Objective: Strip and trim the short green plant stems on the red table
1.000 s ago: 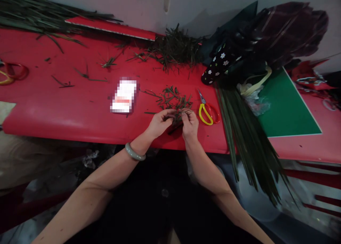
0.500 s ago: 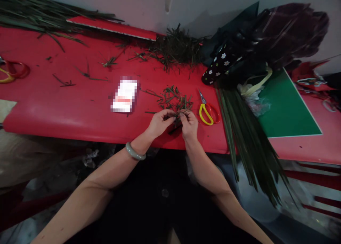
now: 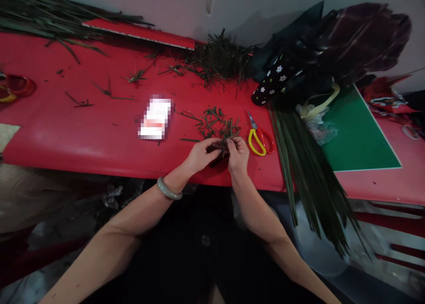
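Nearest the camera, two bare forearms reach forward over the near edge of the red table (image 3: 83, 135), and the left wrist wears a pale green bangle (image 3: 169, 189). The left hand (image 3: 201, 155) and the right hand (image 3: 238, 154) meet just inside that edge, fingertips curled in and pinching a small piece of dark green leaf strips (image 3: 219, 150) between them. How the strips are shaped inside the fingers cannot be told. Just beyond the hands lies a loose scatter of short leaf clippings (image 3: 215, 121) on the table. Just to their right lie scissors (image 3: 260, 140) with one yellow and one red handle, blades pointing away. To the left of the clippings sits a small white card (image 3: 155, 118), blurred out. On the right a bundle of long green leaves (image 3: 308, 180) runs off the table's near edge, beside a green board (image 3: 357, 135). Farther back, a bigger heap of clippings (image 3: 221, 60) sits against the wall, next to dark cloth with small white flowers (image 3: 275, 79). Long leaves (image 3: 49, 18) lie across the far left corner.
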A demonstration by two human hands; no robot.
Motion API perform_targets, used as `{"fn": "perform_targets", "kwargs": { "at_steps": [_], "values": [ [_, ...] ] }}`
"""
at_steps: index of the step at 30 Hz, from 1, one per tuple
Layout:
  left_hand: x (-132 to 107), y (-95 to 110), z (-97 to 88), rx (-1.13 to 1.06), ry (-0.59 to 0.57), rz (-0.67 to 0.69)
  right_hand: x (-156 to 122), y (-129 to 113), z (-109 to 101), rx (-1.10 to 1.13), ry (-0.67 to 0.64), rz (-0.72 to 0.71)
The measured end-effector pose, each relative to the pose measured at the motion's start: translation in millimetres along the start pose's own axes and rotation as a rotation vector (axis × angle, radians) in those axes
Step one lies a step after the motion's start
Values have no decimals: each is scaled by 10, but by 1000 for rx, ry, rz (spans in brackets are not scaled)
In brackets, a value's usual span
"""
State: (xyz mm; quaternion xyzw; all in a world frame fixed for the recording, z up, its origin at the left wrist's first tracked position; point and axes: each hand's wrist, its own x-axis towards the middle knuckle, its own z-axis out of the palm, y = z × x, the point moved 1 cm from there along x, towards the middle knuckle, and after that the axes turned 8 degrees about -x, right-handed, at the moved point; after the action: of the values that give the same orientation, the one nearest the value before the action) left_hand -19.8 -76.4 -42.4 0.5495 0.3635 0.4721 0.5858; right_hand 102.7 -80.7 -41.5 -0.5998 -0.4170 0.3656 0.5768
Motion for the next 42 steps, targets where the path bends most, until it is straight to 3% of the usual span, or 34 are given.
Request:
{"fn": "perform_targets", "kwargs": {
  "at_steps": [7,15,21,28,36,42],
  "values": [
    [-6,39,9,61,122,24,-16,22,8,14,-111,-21],
    [9,63,-26,-93,228,-51,-47,4,3,14,-127,-111],
    [14,33,-16,-271,172,-124,-44,3,-7,22,-137,-74],
    [10,85,-15,-346,192,-137,-54,25,-3,-20,-179,-101],
    [16,87,-29,-358,196,-126,-48,50,-5,-120,-210,-166],
    [9,55,-52,-208,147,-63,-45,32,-9,-189,-206,-276]
  ]
}}
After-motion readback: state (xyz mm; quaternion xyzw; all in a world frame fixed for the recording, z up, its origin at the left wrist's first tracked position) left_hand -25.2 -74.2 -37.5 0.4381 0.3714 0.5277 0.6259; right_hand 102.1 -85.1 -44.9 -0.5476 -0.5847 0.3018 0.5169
